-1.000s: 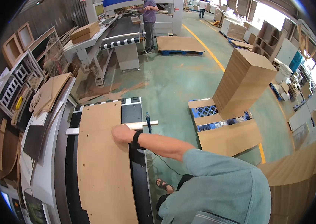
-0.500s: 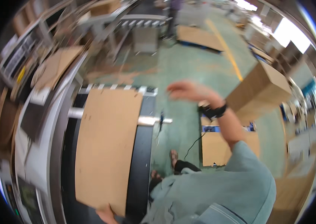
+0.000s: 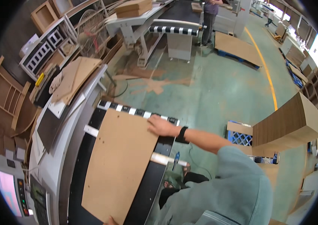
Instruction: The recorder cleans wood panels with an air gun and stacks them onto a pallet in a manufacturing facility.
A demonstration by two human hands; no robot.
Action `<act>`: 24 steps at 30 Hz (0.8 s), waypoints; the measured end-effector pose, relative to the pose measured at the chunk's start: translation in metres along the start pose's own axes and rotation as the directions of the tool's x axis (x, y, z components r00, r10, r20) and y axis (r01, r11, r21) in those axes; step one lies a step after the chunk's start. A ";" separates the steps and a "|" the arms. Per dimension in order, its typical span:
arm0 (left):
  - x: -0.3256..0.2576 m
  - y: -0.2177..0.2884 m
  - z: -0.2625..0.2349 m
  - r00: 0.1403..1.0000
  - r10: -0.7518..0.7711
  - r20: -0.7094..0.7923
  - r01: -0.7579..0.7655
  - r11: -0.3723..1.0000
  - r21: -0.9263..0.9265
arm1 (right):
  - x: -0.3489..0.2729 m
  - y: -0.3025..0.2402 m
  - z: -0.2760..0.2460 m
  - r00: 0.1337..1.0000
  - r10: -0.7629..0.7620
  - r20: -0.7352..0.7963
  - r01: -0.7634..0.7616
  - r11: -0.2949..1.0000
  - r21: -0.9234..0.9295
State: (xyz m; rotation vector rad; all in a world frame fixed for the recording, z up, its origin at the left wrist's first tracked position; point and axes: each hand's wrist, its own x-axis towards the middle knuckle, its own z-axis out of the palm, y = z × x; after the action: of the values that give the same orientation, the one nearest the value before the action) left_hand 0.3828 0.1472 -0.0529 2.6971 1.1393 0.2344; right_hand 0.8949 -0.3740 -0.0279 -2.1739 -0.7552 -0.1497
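Note:
A large brown fibreboard panel [image 3: 119, 165] lies on the black bed of a machine [image 3: 149, 195], skewed so that its far right corner points at the striped end rail [image 3: 136, 111]. My right hand [image 3: 160, 126], with a black wristband, rests on that far right corner, fingers over the edge. Only a sliver of my left hand [image 3: 110, 221] shows at the picture's lower edge, touching the panel's near edge. A pale crossbar [image 3: 166, 159] passes under the panel.
A control panel with a screen [image 3: 24, 195] is at my left. Scrap boards [image 3: 74, 77] and wooden frames [image 3: 5, 97] pile up at the left. A tall stack of brown panels [image 3: 286, 125] stands on the right. Far off, another person [image 3: 209, 15] stands by a second machine.
My right hand, raised off to the right half a second ago, has come back down onto the panel's far right corner. The panel now lies more skewed on the bed.

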 end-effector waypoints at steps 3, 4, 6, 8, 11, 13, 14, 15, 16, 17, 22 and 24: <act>0.009 0.039 0.003 0.991 -0.079 0.111 0.080 0.997 -0.005 | -0.006 0.009 -0.007 0.995 0.030 -0.096 -0.039 0.995 -0.095; 0.012 0.055 -0.004 0.991 -0.044 0.126 0.047 0.999 -0.024 | -0.004 0.009 -0.008 0.986 0.032 -0.162 -0.046 0.995 -0.089; 0.011 0.090 -0.028 0.988 -0.004 0.158 0.036 0.978 -0.205 | 0.005 0.014 -0.008 0.983 0.054 -0.176 -0.073 0.992 -0.104; 0.001 0.118 -0.045 0.979 0.019 0.202 0.058 0.927 -0.370 | 0.023 0.015 -0.006 0.989 0.112 -0.097 -0.124 0.984 -0.126; -0.009 0.134 -0.041 0.998 -0.045 0.044 0.056 0.962 -0.266 | 0.039 0.008 -0.005 0.983 0.168 -0.075 -0.178 0.969 -0.172; -0.001 0.139 -0.034 0.981 -0.063 -0.181 0.046 0.994 -0.096 | 0.049 0.011 -0.010 0.982 0.161 -0.098 -0.179 0.960 -0.218; 0.004 0.135 -0.038 0.988 -0.141 0.062 0.154 0.917 -0.367 | 0.049 0.010 -0.011 0.976 0.212 -0.056 -0.219 0.939 -0.264; 0.007 0.131 -0.041 0.935 -0.147 0.321 0.315 0.761 -0.568 | 0.049 0.013 -0.008 0.964 0.266 -0.012 -0.256 0.915 -0.312; 0.010 0.133 -0.040 0.914 -0.179 0.363 0.370 0.734 -0.569 | 0.049 0.018 -0.008 0.960 0.278 -0.020 -0.269 0.907 -0.323; 0.018 0.134 -0.031 0.913 -0.161 0.374 0.364 0.736 -0.570 | 0.048 0.026 -0.009 0.962 0.273 0.017 -0.251 0.907 -0.339; 0.036 0.124 -0.049 0.938 -0.103 0.332 0.274 0.807 -0.524 | 0.043 0.029 -0.048 0.962 0.094 0.256 -0.064 0.990 -0.123; 0.042 0.128 -0.051 0.948 -0.076 0.310 0.234 0.827 -0.511 | 0.035 0.024 -0.076 0.821 0.073 0.567 -0.151 0.984 0.092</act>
State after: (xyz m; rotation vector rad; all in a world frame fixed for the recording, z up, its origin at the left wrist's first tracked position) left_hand 0.4881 0.0967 0.0305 2.0458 1.0127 0.1215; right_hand 0.9478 -0.4251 0.0195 -2.1358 -0.9210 0.6202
